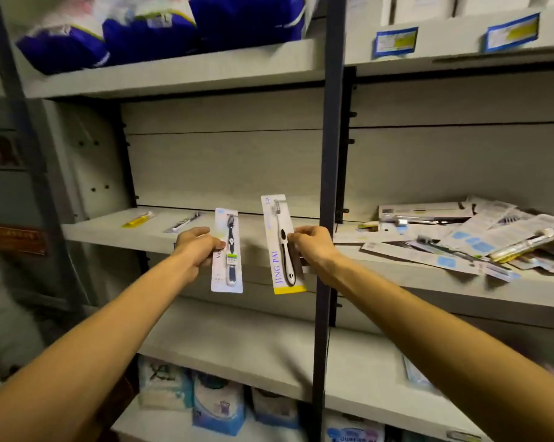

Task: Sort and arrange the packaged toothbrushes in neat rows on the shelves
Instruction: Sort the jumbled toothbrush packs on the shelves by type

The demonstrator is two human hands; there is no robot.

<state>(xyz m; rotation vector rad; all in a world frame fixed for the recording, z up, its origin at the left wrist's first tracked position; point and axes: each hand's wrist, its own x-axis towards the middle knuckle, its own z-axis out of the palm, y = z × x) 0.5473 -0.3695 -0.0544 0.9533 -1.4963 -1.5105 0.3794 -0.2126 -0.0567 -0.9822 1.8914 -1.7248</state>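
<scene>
Head view: two packaged toothbrushes are held upright, side by side and apart, in front of the middle shelf (pixel 116 232). The left hand (pixel 196 247) is closed on the left edge of a white-carded pack (pixel 227 252) with a dark-handled brush; only "Nie" can be read beside the thumb, and a small green-and-white sticker is seen on the blister. The right hand (pixel 314 245) pinches the right edge of a pack (pixel 282 245) printed "JING PAI" in blue, with a yellow bottom strip and a white-and-black brush.

Farther back on the same shelf, left bay, a yellow pack (pixel 138 219) and a dark-brush pack (pixel 186 221) are laid flat, apart from each other. Right of the dark upright post (pixel 328 173), a loose heap of toothbrush packs (pixel 460 237) is piled on the shelf, overlapping at mixed angles; print not legible.

On the top shelf, blue-and-white soft bags (pixel 148 30) are noted at left; blue-bordered price tags (pixel 395 42) at right, blurred. Below, pale packets (pixel 218 406) are stacked.
</scene>
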